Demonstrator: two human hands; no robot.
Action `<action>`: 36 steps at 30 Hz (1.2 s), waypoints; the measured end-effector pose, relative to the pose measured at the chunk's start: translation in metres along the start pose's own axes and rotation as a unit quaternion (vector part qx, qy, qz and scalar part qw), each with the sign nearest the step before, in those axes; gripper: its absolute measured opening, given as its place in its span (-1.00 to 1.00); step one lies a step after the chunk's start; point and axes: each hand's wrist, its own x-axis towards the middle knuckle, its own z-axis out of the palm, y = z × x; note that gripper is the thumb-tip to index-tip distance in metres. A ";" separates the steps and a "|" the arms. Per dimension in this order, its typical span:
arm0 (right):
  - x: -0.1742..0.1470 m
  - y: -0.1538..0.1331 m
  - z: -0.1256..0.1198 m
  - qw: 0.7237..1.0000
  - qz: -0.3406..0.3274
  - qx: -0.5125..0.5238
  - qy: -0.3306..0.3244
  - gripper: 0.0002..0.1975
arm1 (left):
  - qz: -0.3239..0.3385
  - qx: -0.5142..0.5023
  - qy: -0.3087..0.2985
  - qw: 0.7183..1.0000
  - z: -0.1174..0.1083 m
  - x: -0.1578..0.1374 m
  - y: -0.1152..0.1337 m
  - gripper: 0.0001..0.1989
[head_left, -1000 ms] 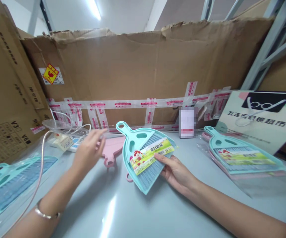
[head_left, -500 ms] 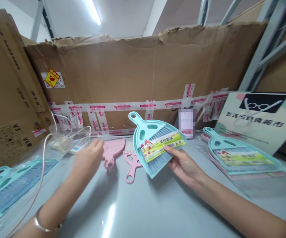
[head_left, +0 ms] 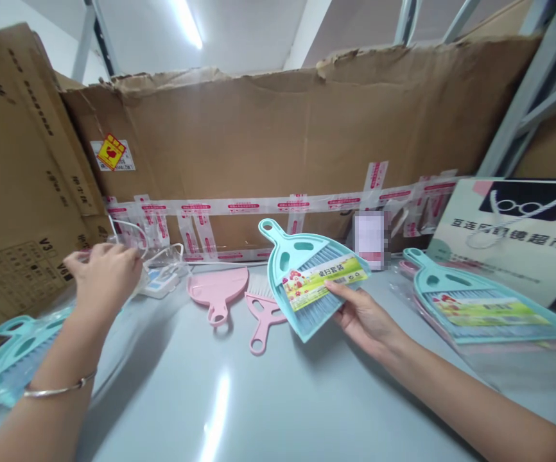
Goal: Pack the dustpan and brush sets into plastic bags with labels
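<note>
My right hand (head_left: 362,317) grips the right edge of a teal dustpan (head_left: 278,282), thumb on top of its colourful paper label (head_left: 326,282). A brush with blue-grey bristles (head_left: 319,312) is nested in that dustpan, which is raised and tilted above the table. My left hand (head_left: 107,273) is in the air at the left, near the white cables; its fingers are loosely bent and apart, with nothing visible in them. Between the hands, a pink dustpan (head_left: 217,289) and a pink hand brush (head_left: 263,314) with pale bristles lie on the table.
A plastic-wrapped teal set (head_left: 22,350) lies left, partly behind my left forearm. More wrapped sets (head_left: 485,308) are stacked at right before a paper bag (head_left: 513,237). A white power strip (head_left: 160,282), a phone-like object (head_left: 369,240) and a large carton (head_left: 259,141) stand behind.
My left hand has moved left, from beside the pink dustpan to near the cables, and its fingers have loosened. My right hand still holds the teal set; the view has shifted slightly.
</note>
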 end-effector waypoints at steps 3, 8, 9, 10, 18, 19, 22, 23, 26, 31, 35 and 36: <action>0.001 -0.001 -0.001 1.000 -0.017 -0.004 -0.005 -0.59 | 0.030 -0.011 0.001 1.000 0.006 0.000 -0.001 -0.66; 0.001 -0.002 -0.001 1.000 -0.017 -0.004 -0.010 -0.54 | 0.040 -0.031 -0.063 0.997 0.008 0.000 0.001 -0.65; 0.000 -0.002 -0.001 1.000 -0.013 -0.001 -0.010 -0.53 | 0.023 -0.033 -0.048 0.998 0.004 -0.001 0.003 -0.65; 0.000 -0.002 0.000 1.000 -0.008 0.002 -0.012 -0.54 | 0.000 -0.036 -0.019 0.999 -0.001 -0.002 0.006 -0.65; -0.015 -0.006 0.007 0.993 0.061 -0.036 -0.093 -0.64 | 0.050 -0.089 0.164 0.981 -0.020 -0.018 0.047 -0.60; -0.019 -0.006 0.008 0.989 0.071 -0.054 -0.115 -0.64 | 0.082 -0.097 0.156 0.980 -0.017 -0.020 0.054 -0.59; -0.026 -0.008 0.010 0.974 0.104 -0.115 -0.166 -0.66 | 0.159 -0.135 0.136 0.968 -0.004 -0.024 0.071 -0.57; -0.028 -0.008 0.011 0.970 0.113 -0.132 -0.171 -0.66 | 0.178 -0.148 0.128 0.964 0.000 -0.025 0.076 -0.57; -0.029 -0.006 0.009 0.964 0.126 -0.171 -0.161 -0.65 | 0.194 -0.176 0.117 0.958 0.010 -0.027 0.084 -0.64; -0.028 0.003 0.009 0.963 0.138 -0.180 -0.144 -0.65 | 0.212 -0.216 0.142 0.942 0.007 -0.033 0.098 -0.73; -0.030 0.014 0.013 0.975 0.135 -0.135 -0.108 -0.66 | 0.269 -0.260 0.127 0.919 -0.006 -0.047 0.119 -0.76; -0.030 0.016 0.013 0.980 0.129 -0.118 -0.098 -0.67 | 0.278 -0.268 0.130 0.913 -0.008 -0.050 0.123 -0.75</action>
